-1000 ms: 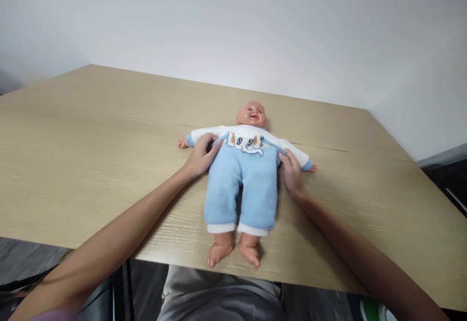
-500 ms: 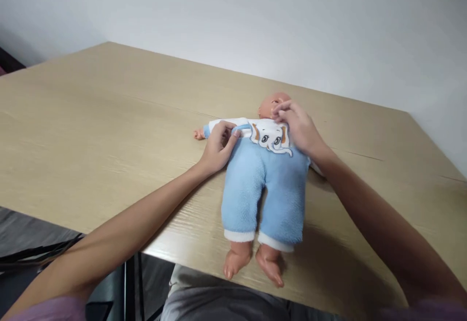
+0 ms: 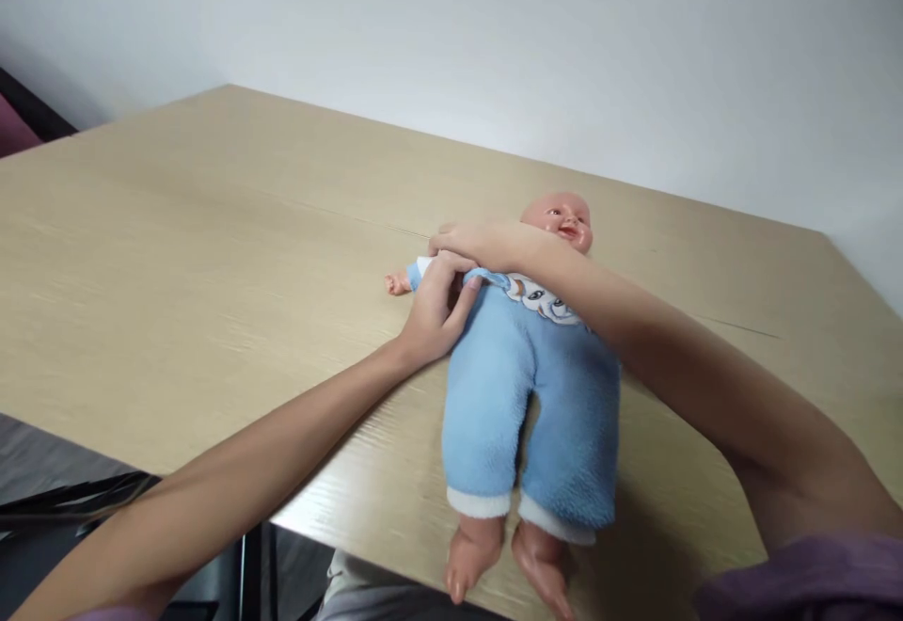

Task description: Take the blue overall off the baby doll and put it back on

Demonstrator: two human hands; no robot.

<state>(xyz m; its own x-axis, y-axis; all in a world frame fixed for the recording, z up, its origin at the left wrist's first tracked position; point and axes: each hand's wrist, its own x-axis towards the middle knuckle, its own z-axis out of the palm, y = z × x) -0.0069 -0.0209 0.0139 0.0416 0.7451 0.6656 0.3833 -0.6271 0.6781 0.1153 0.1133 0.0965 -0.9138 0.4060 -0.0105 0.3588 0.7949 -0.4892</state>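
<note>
Arms first: the left one comes up from 8 o'clock, and its bare left hand (image 3: 435, 315) has thumb and fingers pinched together on a thin light-blue fabric strap (image 3: 492, 277) at the doll's side. Right forearm swings in from 4 o'clock and lies straight across the chest, so the bare right hand (image 3: 476, 243) ends up at the left one's 1 o'clock, back of the hand up, fingers bent over by the left knuckles. Honestly can't tell if those fingers have hold of anything.

As for the bald, pinkish plastic baby doll (image 3: 532, 376), it's on its back on the pale wood-grain table (image 3: 246, 254), head toward 1 o'clock and feet toward 6. Seen from the left hand, the doll's head is at 2 o'clock, its little hand pokes out at 10, and the fuzzy light-blue trousers (image 3: 486, 414) run from 3 round to 5. White embroidered elephant-face patch (image 3: 542, 299) is at 3 o'clock, partly covered by the right forearm.
</note>
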